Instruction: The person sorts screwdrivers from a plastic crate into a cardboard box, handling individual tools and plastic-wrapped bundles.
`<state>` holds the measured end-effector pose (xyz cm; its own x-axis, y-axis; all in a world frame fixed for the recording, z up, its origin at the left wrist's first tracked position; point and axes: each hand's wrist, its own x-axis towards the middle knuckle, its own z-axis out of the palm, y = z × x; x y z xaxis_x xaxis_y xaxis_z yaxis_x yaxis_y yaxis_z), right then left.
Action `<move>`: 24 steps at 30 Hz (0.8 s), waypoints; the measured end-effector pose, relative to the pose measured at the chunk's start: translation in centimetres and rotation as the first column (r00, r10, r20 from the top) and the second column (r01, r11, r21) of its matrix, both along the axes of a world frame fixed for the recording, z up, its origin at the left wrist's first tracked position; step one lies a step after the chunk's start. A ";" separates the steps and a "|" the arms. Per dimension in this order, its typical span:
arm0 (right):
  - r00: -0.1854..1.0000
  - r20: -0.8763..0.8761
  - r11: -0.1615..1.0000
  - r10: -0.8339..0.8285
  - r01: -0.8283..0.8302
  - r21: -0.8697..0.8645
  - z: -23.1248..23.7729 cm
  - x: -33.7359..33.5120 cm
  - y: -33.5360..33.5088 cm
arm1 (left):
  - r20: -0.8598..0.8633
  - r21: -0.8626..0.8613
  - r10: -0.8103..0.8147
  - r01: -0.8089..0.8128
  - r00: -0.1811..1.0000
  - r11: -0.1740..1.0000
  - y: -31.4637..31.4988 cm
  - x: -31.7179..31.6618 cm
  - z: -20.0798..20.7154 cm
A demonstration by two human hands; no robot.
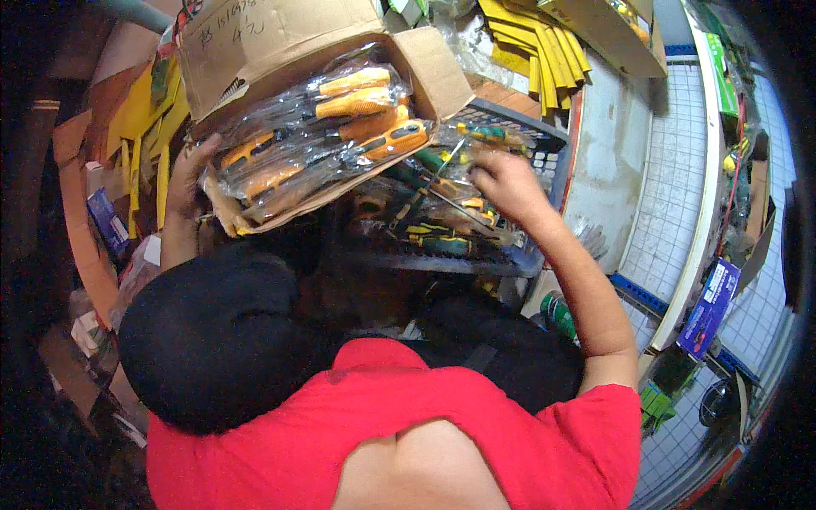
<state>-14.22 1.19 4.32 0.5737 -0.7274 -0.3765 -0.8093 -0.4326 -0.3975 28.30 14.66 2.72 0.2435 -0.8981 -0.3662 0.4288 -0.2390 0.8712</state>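
An open cardboard box (289, 217) tilts toward me at the upper left, full of orange-handled tools (353, 93), which look like screwdrivers in clear plastic bags. My left hand (191, 174) grips the box's left side. Below and right of the box stands a dark plastic crate (510, 265) with loose tools in it, among them green-and-yellow-handled screwdrivers (446, 245). My right hand (508, 185) is over the crate's right part, its fingers bent together beside a green-and-yellow handle (493, 136). What lies between those fingers, if anything, is too small to make out.
Yellow angled strips (540, 59) are stacked beyond the crate, with more yellow pieces (153, 119) at the left. White wire-grid panels (671, 161) stand on the right, near a blue-purple box (710, 310). A green can (557, 314) is by my right knee.
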 end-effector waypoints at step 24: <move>0.988 -0.141 0.952 0.061 -0.015 0.305 -4.5 -1.9 1.1 | 0.375 0.117 -0.037 -0.008 0.926 0.993 0.0 1.4 -1.7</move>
<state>-16.09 2.28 -0.17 0.5204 -0.5450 -0.6574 -0.8539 -0.3428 -0.3917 29.75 14.70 1.05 0.3707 -0.8600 -0.3507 0.0710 -0.3503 0.9340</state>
